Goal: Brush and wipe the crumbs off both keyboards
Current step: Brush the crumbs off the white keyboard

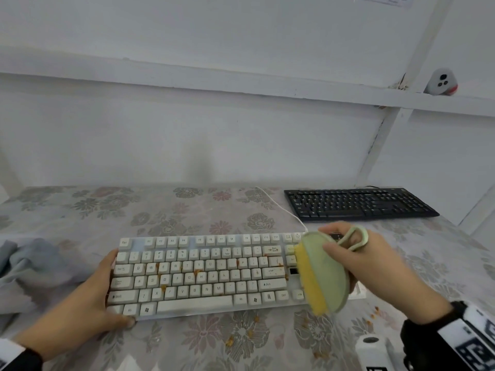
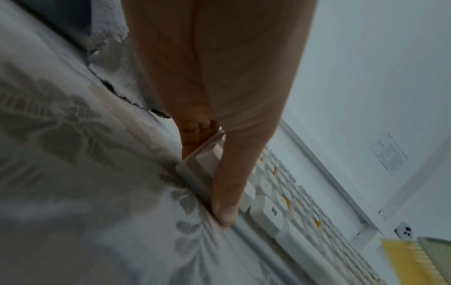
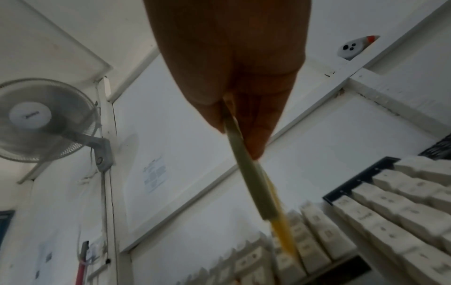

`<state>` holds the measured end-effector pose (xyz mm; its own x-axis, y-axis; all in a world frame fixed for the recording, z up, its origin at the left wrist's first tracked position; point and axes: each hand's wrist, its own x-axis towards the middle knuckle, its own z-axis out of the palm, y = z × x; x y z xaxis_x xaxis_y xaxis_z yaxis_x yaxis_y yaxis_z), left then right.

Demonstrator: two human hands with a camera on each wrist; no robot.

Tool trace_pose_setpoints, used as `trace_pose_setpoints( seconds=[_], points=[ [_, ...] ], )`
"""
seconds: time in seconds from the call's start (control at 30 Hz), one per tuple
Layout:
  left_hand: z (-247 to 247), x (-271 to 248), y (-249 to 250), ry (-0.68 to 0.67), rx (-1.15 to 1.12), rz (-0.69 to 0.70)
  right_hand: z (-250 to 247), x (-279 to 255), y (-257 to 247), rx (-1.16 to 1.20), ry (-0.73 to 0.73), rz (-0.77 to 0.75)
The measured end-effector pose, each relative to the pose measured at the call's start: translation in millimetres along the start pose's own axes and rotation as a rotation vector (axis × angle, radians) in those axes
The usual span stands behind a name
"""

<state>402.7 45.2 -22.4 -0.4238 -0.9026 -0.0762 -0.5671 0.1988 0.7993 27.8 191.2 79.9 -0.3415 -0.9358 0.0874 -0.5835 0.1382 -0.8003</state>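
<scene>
Left hand [image 1: 88,298]: clamps the near-left corner of the white keyboard [image 1: 209,274], thumb on the front edge, steadying it. Right hand [image 1: 375,261]: fingers closed on the green brush [image 1: 325,274], yellow bristles at the keyboard's right end. Advice: short strokes along key rows, bristles tilted into gaps, sweeping the orange crumbs [image 1: 197,273] off one edge. Black keyboard [image 1: 359,203]: far right, well apart, untouched.

Matt plastic white keyboard [image 1: 203,274]; fluffy grey cloth [image 1: 29,266]
</scene>
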Motion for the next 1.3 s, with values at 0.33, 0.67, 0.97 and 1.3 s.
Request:
trace_pose_setpoints(
  seconds=[0.33,0.67,0.97,1.3],
  points=[
    [-3,1,-4,-0.007,-0.004,-0.009,19,-2,12,-0.050,0.105,-0.063],
    [-2,1,0,0.027,0.038,-0.048,-1,1,4,0.104,0.131,-0.045],
    [-2,1,0,0.008,0.058,-0.039,32,16,4,-0.052,0.141,-0.145],
    [-3,0,-1,-0.010,0.042,-0.016,15,5,-9,0.012,0.107,-0.091]
  ],
)
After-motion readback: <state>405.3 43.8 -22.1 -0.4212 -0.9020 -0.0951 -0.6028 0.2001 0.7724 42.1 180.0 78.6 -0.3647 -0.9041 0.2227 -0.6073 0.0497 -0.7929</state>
